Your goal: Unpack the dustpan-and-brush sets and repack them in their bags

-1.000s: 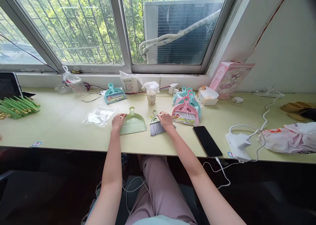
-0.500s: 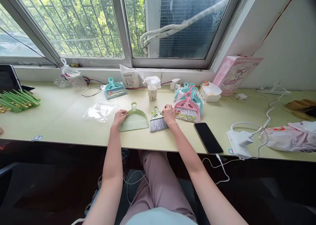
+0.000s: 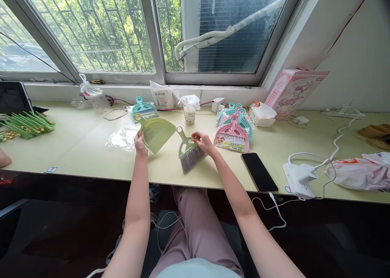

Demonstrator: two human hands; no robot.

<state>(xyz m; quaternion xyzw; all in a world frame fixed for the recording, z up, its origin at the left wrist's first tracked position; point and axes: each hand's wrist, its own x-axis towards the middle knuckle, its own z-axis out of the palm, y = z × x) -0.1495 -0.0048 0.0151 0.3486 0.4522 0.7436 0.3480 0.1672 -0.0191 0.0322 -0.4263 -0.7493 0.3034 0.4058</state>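
Note:
My left hand (image 3: 140, 142) is closed on the edge of a light green mini dustpan (image 3: 154, 132), which is lifted off the desk and tilted with its handle up to the left. My right hand (image 3: 203, 142) grips a small green brush with grey bristles (image 3: 188, 153), also raised and angled, bristles pointing down toward me. The two pieces hang apart above the pale yellow desk (image 3: 91, 160). An empty clear plastic bag (image 3: 122, 139) lies just left of my left hand.
Packaged pink and teal dustpan sets (image 3: 233, 131) lie right of my right hand, another teal set (image 3: 144, 107) behind the dustpan. A black phone (image 3: 258, 172), white power strip (image 3: 300, 176), paper cup (image 3: 189, 114), pink box (image 3: 291, 92) and green sticks (image 3: 27, 124) sit around.
Both hands have lifted their pieces off the desk: the dustpan rose and tilted left, the brush rose and swung with its handle to the upper left.

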